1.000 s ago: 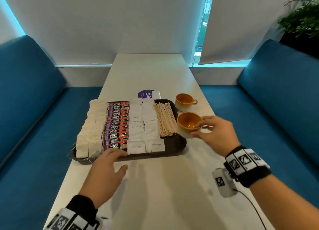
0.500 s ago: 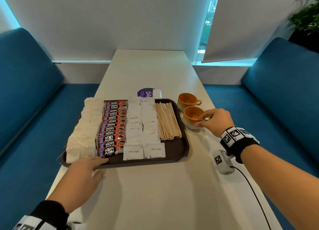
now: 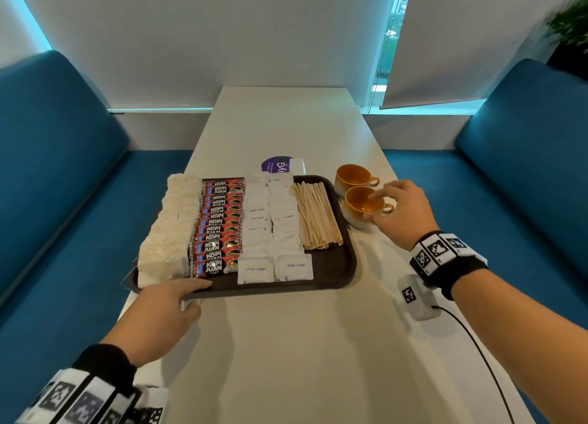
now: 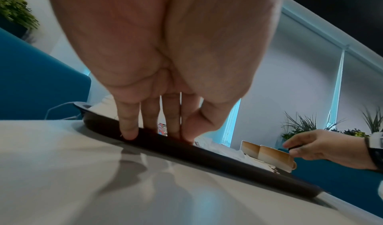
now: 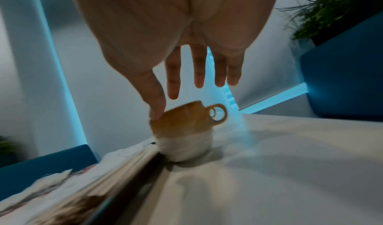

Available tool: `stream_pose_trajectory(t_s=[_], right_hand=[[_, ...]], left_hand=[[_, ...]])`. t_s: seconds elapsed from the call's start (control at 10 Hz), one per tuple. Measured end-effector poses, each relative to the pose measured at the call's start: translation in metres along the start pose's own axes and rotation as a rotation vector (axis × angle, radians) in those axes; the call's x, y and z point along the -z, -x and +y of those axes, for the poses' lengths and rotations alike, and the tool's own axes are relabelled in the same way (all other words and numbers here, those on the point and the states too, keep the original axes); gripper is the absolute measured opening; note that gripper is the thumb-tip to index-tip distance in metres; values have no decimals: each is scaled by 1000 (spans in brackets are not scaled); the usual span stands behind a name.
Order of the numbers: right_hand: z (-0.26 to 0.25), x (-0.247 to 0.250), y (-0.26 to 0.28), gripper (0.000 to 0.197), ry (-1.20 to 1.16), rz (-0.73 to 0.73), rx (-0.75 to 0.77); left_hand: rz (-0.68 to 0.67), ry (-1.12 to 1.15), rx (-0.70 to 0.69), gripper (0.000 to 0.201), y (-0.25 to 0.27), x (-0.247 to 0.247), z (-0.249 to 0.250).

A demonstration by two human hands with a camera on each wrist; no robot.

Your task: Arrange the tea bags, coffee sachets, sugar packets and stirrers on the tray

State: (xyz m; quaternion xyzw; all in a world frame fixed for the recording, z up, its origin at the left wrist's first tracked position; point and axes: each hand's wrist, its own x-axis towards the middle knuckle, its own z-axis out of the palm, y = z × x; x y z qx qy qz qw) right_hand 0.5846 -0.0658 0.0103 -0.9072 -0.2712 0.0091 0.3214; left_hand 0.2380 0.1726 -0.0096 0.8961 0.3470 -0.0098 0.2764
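Resting on the white counter [image 3: 286,344], the dark tray [image 3: 343,264] holds rows of tea bags [image 3: 168,232], coffee sachets [image 3: 219,229], sugar packets [image 3: 270,229] and stirrers [image 3: 318,216]. The left hand [image 3: 162,315] presses straight fingers [image 4: 128,125] on its near rim. The right hand [image 3: 404,213], fingers spread loosely, touches the nearer of 2 orange cups [image 3: 362,205] beside the tray.

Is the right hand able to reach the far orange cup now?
Probably yes: the right hand rests on the near cup, and the far cup stands just behind it, nothing between.
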Motion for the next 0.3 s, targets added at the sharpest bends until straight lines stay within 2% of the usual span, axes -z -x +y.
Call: stream_pose_trajectory(t_s=[0.1,0.2,0.3], right_hand=[[-20,3,37,19,33,-55,90],[-46,25,95,10,-18,-144,122],[-57,49,170,7,-62,-239,154]], left_hand=[[42,83,-58,42,13,5,-1],[171,203,-116,37,38,16,-4],[224,290,-91,27,73,29,-9]])
